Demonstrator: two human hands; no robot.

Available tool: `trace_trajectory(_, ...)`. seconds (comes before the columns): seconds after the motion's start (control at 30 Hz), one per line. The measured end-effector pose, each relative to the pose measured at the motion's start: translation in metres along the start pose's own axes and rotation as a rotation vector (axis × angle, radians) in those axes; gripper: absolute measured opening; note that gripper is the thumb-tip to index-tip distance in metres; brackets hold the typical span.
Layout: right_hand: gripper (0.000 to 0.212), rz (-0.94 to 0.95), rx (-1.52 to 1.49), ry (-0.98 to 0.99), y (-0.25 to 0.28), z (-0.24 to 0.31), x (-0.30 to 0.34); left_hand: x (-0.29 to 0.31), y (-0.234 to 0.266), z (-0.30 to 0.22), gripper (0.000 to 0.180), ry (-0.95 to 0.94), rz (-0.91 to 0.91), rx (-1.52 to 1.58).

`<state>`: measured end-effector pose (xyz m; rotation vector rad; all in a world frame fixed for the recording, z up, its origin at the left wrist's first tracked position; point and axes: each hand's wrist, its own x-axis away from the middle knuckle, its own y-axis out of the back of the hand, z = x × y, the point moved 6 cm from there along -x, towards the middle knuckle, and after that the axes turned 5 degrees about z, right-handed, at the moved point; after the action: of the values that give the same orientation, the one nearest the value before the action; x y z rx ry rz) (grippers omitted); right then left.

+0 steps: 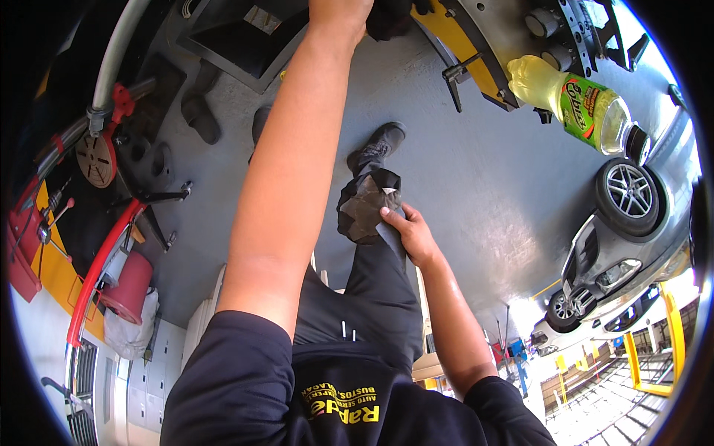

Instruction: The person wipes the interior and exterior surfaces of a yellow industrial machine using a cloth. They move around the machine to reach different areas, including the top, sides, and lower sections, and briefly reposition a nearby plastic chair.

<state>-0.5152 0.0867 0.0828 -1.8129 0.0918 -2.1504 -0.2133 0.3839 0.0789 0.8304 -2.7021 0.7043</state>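
Observation:
My left arm reaches straight up the view, and my left hand point(341, 13) is cut off by the top edge, its fingers out of sight. Just beside it is a dark thing point(388, 21) that I cannot make out. Lower down, over my right thigh, my right hand point(413, 233) pinches a crumpled dark cloth point(364, 207) between thumb and fingers. The cloth has a worn grey-brown patch and black folded edges.
At the upper right, a bottle of yellowish liquid point(576, 104) is next to a yellow-and-black machine frame point(465, 48). Cars point(610, 245) stand to the right. A red bucket point(128, 286) and red-framed equipment point(100, 249) are at left. My shoe point(378, 145) rests on the grey floor.

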Motion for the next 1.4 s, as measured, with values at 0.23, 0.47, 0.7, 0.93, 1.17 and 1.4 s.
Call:
trace_trajectory(0.23,0.038,0.031,0.016,-0.008,-0.008,-0.002,0.001,0.040,-0.011,0.084,0.023,0.030,-0.063,0.035)
trace_trajectory(0.47,0.040,-0.013,0.021,-0.021,0.001,-0.003,-0.001,0.118,-0.068,0.110,0.016,0.510,0.180,0.515)
trace_trajectory(0.7,0.042,-0.005,0.050,0.012,-0.009,-0.003,0.000,0.126,-0.070,0.124,0.008,0.215,0.350,-0.071)
trace_trajectory(0.93,0.040,-0.019,0.039,0.024,-0.001,-0.005,0.002,0.142,-0.076,0.114,0.012,0.428,0.129,0.393)
trace_trajectory(1.17,0.043,-0.018,0.017,0.036,0.010,-0.006,0.002,0.146,-0.079,0.121,0.014,0.412,0.165,0.266)
trace_trajectory(1.4,0.041,-0.064,0.077,-0.032,0.024,-0.013,0.018,0.122,-0.053,0.159,0.013,0.312,0.034,0.014)
